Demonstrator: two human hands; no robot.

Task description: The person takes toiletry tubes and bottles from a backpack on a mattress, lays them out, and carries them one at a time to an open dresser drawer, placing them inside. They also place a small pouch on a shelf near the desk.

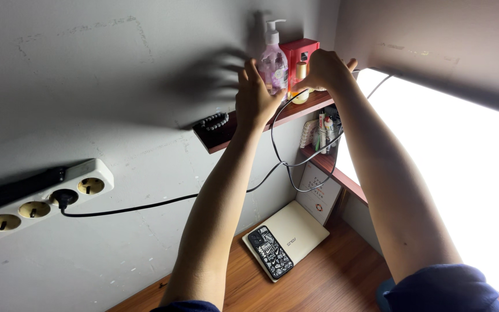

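At the lower left of the frame a white wall-mounted power strip (pixel 41 199) feeds a thin black cable (pixel 163 202) that runs right and loops up toward the upper centre. There the left hand (pixel 256 98) is spread open, fingers just beside a clear pump bottle of pink liquid (pixel 274 65) on the dark wooden shelf (pixel 218 138), as if steadying it. The right hand (pixel 326 69) curls closed near a small red box (pixel 300 55); what it grips is hidden. Below, a black patterned phone (pixel 270 252) lies on a cream laptop (pixel 298 228) on the desk (pixel 330 283).
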